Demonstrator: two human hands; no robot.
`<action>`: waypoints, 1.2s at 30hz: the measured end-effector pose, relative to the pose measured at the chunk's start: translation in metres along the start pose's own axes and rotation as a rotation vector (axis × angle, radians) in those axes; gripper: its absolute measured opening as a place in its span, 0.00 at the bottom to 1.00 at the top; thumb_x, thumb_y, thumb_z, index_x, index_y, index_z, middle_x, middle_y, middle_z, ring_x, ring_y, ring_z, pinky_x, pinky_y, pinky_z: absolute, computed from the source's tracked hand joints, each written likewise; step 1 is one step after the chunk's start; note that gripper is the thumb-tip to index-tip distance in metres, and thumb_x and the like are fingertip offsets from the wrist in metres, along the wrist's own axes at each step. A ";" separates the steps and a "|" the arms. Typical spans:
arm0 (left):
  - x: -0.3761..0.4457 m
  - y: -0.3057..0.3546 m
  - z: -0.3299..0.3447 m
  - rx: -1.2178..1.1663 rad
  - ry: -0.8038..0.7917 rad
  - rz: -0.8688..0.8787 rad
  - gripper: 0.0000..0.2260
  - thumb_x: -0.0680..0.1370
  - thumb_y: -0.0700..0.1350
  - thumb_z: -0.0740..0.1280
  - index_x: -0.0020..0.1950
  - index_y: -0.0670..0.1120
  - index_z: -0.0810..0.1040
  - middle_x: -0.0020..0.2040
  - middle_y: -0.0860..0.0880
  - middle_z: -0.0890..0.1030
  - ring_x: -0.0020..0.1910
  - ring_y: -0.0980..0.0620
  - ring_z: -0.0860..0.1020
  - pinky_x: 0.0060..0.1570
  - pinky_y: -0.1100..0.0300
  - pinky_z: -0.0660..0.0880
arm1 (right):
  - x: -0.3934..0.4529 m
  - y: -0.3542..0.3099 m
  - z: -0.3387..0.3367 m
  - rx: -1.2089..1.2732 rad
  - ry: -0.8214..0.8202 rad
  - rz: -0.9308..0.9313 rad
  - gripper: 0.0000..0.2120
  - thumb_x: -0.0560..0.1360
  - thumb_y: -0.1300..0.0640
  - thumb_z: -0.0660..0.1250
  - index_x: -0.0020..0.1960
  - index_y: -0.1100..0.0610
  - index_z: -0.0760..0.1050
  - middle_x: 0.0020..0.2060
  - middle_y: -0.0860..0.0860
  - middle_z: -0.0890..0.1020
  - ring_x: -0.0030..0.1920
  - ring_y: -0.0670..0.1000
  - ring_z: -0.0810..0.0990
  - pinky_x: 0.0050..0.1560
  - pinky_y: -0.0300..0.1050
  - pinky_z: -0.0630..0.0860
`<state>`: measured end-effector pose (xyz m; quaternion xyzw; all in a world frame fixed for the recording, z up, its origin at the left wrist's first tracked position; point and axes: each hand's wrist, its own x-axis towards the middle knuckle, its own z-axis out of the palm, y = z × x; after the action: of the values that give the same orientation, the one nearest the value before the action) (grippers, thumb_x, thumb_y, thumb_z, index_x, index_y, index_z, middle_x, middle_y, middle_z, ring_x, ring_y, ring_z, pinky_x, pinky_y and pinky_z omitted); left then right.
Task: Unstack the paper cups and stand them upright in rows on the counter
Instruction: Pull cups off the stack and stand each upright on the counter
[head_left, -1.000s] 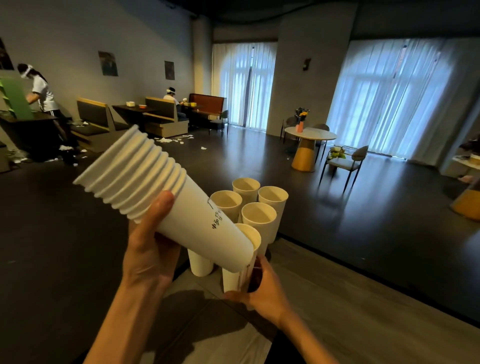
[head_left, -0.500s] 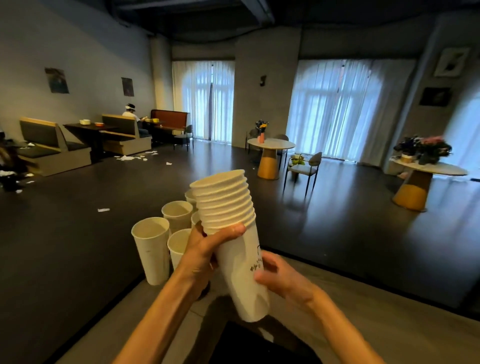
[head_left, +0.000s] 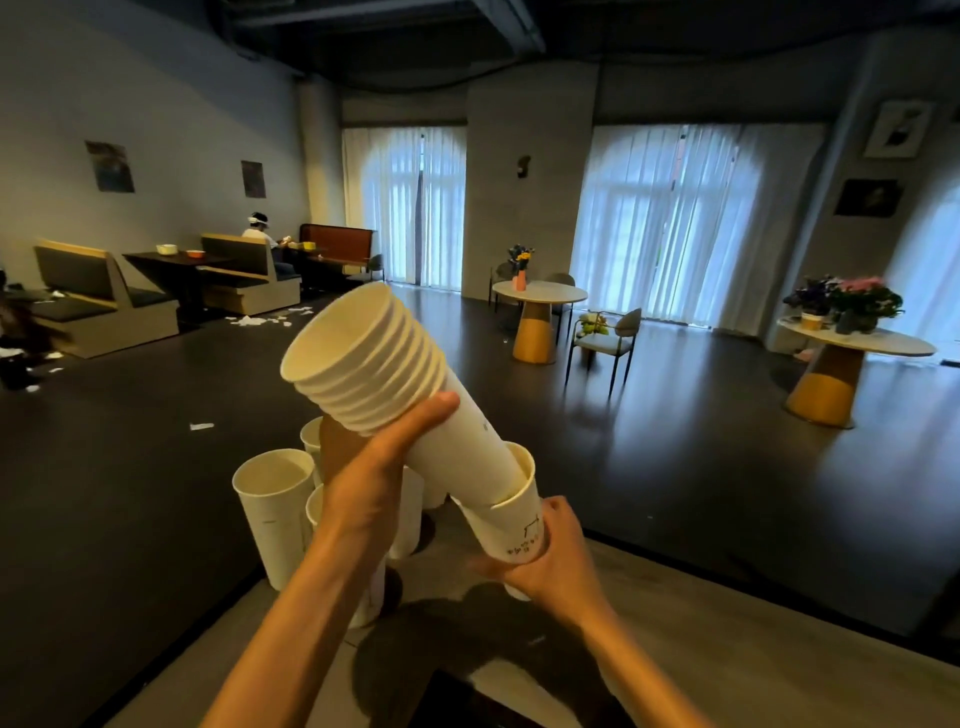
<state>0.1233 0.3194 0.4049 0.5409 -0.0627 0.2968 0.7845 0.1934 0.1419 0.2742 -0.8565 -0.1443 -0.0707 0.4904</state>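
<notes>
Stack (head_left: 395, 379) tilts up-left, mouths toward the room, base down-right. Left hand (head_left: 374, 478) clasps its middle; right hand (head_left: 550, 561) wraps the outermost cup (head_left: 511, 512), half slid off along that axis, above the counter (head_left: 727, 639). Plain white paper, small print. Set cups (head_left: 270, 499) stand left.

We see standing cups (head_left: 270, 499) crowding the counter's (head_left: 727, 654) far left corner; bare counter lies open along its right side.
</notes>
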 end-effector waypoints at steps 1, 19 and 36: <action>0.010 0.006 -0.002 -0.044 0.039 0.020 0.32 0.57 0.49 0.78 0.61 0.53 0.75 0.48 0.59 0.84 0.50 0.59 0.82 0.45 0.61 0.81 | 0.007 0.007 0.005 0.020 0.025 0.022 0.37 0.54 0.38 0.82 0.57 0.40 0.67 0.55 0.41 0.73 0.55 0.42 0.75 0.54 0.43 0.80; 0.068 -0.003 -0.093 -0.198 0.280 0.111 0.23 0.75 0.44 0.70 0.68 0.55 0.70 0.69 0.47 0.76 0.65 0.48 0.78 0.62 0.43 0.77 | 0.123 0.065 0.064 0.123 0.002 0.080 0.46 0.61 0.53 0.83 0.73 0.51 0.63 0.68 0.50 0.74 0.68 0.50 0.73 0.66 0.50 0.72; 0.060 -0.008 -0.068 -0.200 0.122 -0.044 0.43 0.52 0.57 0.84 0.66 0.54 0.75 0.65 0.45 0.79 0.64 0.45 0.78 0.60 0.42 0.77 | 0.111 0.081 0.042 0.061 -0.021 0.276 0.52 0.54 0.51 0.86 0.71 0.51 0.62 0.61 0.48 0.73 0.61 0.50 0.74 0.61 0.52 0.77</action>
<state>0.1614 0.4022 0.3960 0.4422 -0.0320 0.3042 0.8432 0.3235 0.1589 0.2158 -0.8537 -0.0321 0.0109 0.5197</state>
